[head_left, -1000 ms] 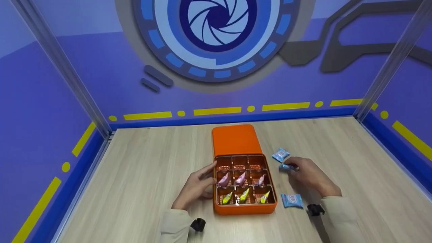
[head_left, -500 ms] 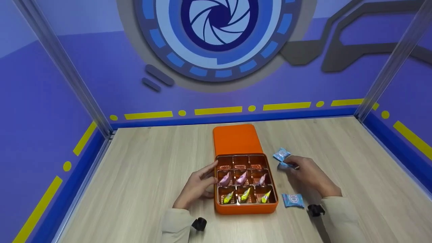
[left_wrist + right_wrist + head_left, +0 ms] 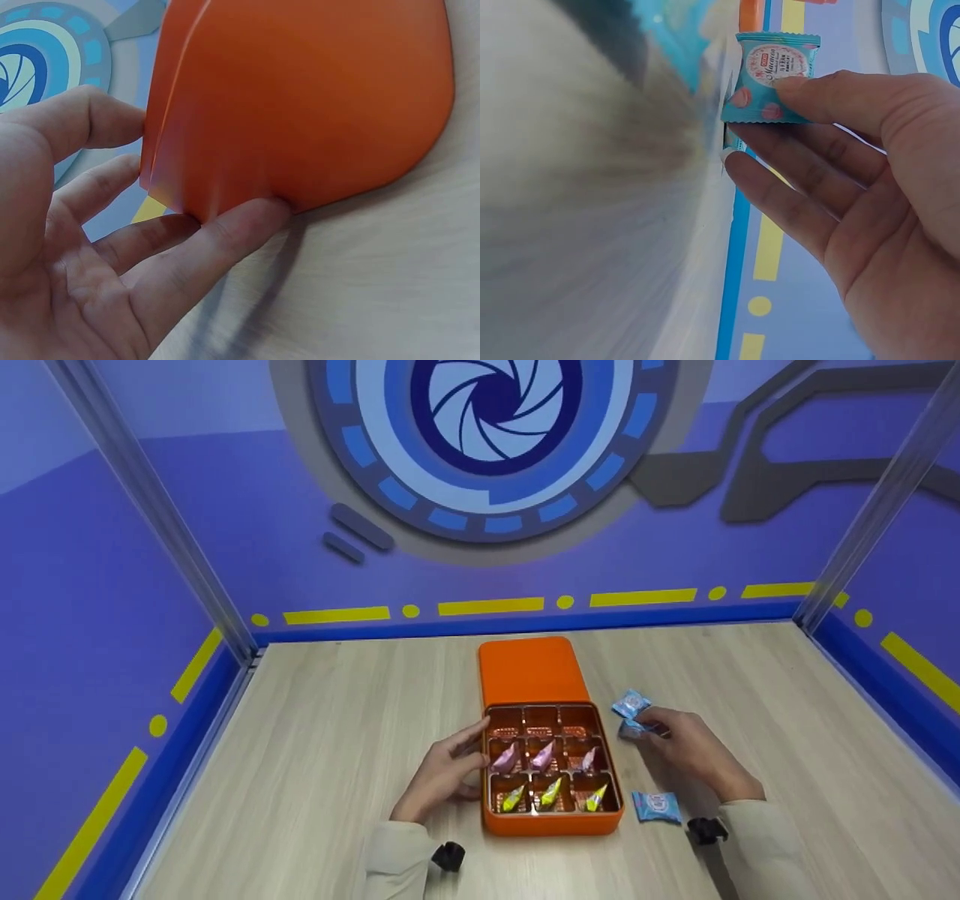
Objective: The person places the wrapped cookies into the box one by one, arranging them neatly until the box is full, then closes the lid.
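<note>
In the head view, an orange box [image 3: 551,825] with a divided tray stands on the table. Its front row holds yellow-wrapped candies [image 3: 550,793], the middle row pink-wrapped candies [image 3: 543,756], and the back row is bare. My left hand [image 3: 442,776] rests its fingertips on the box's left side; the left wrist view shows loosely extended fingers [image 3: 247,225] against the orange wall. To the right of the box, my right hand [image 3: 697,750] pinches a blue wrapped candy [image 3: 769,94] between thumb and fingers. A second blue candy [image 3: 631,703] lies just behind it.
Behind the tray lies an orange lid [image 3: 532,671], meeting the box's back edge. Another blue candy [image 3: 658,807] lies right of the box, near my right wrist. Blue-purple panels [image 3: 420,585] border the wooden table [image 3: 337,720] at the back and sides.
The pinched blue candy has tilted slightly in my right fingers. Everything in the head view has shifted a little to the right together. My left hand stays against the box.
</note>
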Available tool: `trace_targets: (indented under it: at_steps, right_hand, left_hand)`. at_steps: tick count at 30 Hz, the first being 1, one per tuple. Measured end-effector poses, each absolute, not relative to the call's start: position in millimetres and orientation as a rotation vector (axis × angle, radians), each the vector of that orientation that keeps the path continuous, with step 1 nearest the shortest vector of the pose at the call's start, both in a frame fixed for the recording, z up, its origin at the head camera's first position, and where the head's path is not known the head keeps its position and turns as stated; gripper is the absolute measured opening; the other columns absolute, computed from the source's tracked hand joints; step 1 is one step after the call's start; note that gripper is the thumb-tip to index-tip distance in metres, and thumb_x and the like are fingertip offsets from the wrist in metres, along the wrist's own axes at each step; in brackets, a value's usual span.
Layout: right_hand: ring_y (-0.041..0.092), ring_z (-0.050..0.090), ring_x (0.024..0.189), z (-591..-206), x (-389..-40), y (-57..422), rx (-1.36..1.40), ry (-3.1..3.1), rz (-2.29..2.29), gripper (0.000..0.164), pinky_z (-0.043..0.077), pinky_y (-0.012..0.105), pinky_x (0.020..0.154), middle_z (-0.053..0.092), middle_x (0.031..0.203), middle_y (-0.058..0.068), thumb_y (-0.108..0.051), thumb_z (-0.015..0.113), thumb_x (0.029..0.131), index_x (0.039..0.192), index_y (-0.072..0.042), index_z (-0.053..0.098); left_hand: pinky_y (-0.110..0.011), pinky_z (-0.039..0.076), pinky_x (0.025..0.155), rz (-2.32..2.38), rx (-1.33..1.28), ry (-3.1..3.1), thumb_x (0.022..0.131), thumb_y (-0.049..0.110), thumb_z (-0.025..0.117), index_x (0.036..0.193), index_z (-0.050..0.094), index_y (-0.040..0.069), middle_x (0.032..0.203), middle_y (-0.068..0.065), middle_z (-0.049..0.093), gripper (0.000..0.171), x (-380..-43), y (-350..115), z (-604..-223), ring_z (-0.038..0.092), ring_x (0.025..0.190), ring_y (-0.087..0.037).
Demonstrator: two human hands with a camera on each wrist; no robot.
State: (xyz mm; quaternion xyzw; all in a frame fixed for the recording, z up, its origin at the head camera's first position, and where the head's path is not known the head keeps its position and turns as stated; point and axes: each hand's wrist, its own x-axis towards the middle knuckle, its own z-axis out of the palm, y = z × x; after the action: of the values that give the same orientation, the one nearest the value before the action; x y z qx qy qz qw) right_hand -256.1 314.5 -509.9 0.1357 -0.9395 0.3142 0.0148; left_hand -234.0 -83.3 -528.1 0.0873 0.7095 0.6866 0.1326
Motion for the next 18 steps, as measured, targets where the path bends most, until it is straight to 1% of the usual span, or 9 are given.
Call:
trace_targets:
  at_steps: [3,6,12,15,18]
  right_hand:
    - [0.036,0.069,0.108,-508.9,-255.9,314.6,0.432,-2.897,1.016,0.026,0.059,0.057,0.095,0.073,0.121,0.017,0.005,0.065,0.1,0.124,-0.001,0.074]
    - [0.038,0.069,0.109,-507.6,-254.9,314.8,0.442,-2.879,1.066,0.027,0.059,0.057,0.094,0.073,0.121,0.019,0.006,0.063,0.1,0.125,0.001,0.073]
    - [0.036,0.07,0.108,-504.4,-255.9,313.9,0.468,-2.85,1.055,0.026,0.059,0.057,0.094,0.074,0.119,0.016,0.004,0.067,0.1,0.124,-0.001,0.074]
    - [0.035,0.071,0.106,-501.8,-258.2,313.4,0.492,-2.842,1.036,0.025,0.059,0.057,0.094,0.075,0.118,0.014,0.003,0.07,0.099,0.123,-0.002,0.075]
    - [0.034,0.071,0.106,-497.6,-259.6,311.7,0.496,-2.845,1.026,0.025,0.06,0.056,0.093,0.075,0.118,0.014,0.003,0.07,0.099,0.123,-0.003,0.075]
  left_hand:
    - [-0.044,0.066,0.069,1.993,0.248,2.061,0.097,0.009,0.067,0.161,0.05,0.019,0.163,-0.017,0.045,0.067,-234.3,-82.7,-528.6,0.067,0.116,-0.028]
    - [-0.043,0.066,0.069,1.991,0.246,2.079,0.097,0.01,0.068,0.16,0.05,0.019,0.162,-0.015,0.047,0.067,-234.4,-82.0,-529.2,0.065,0.119,-0.028]
    - [-0.042,0.066,0.07,1.995,0.261,2.093,0.097,0.01,0.068,0.161,0.05,0.019,0.162,-0.016,0.047,0.066,-233.2,-82.0,-528.7,0.06,0.131,-0.03]
    - [-0.043,0.066,0.072,1.999,0.269,2.096,0.097,0.009,0.068,0.161,0.05,0.018,0.162,-0.016,0.047,0.066,-233.3,-82.2,-528.8,0.06,0.132,-0.03]
    - [-0.045,0.066,0.072,2.003,0.264,2.083,0.097,0.008,0.067,0.161,0.049,0.018,0.162,-0.016,0.047,0.067,-233.4,-82.1,-528.7,0.062,0.127,-0.03]
